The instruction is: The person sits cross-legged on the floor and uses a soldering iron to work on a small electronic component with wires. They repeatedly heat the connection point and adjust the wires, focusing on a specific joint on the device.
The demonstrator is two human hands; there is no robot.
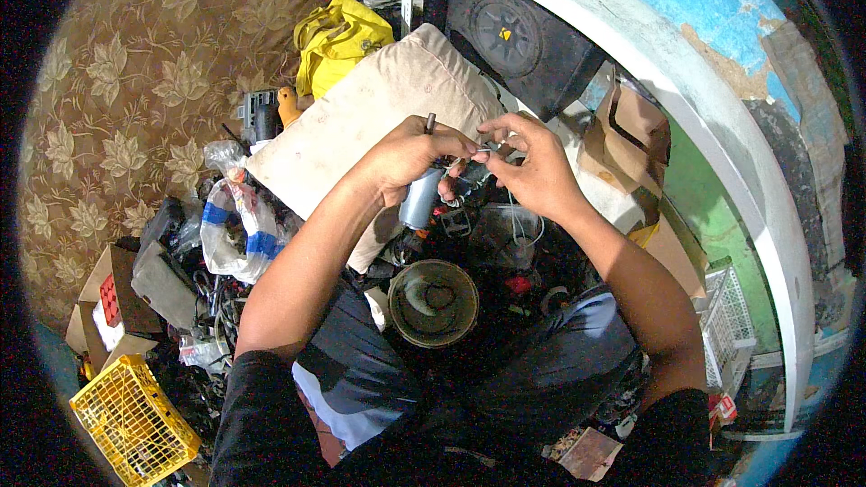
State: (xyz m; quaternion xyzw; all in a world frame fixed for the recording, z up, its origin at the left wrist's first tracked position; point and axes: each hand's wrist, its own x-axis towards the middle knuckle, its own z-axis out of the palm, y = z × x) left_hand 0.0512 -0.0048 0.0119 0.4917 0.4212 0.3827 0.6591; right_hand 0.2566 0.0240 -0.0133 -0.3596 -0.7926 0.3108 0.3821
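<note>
My left hand (410, 158) is closed around a grey metallic cylinder (419, 200). A short dark rod (430, 123) sticks up by its knuckles; whether it belongs to the cylinder I cannot tell. Close beside it, my right hand (534, 167) pinches the end of a thin pale wire (484, 151) between thumb and finger. The fingertips of both hands nearly meet there. From the right hand a loop of the wire (541, 233) hangs down. Between my legs stands a round metal tin (433, 302) with a dark curved thing inside.
A beige cushion (361, 117) and a yellow bag (338, 45) lie ahead. Behind them is a black speaker box (519, 36). Clutter and plastic bags crowd the left, with a yellow crate (135, 419). To the right are cardboard (622, 140) and a white basket (722, 320).
</note>
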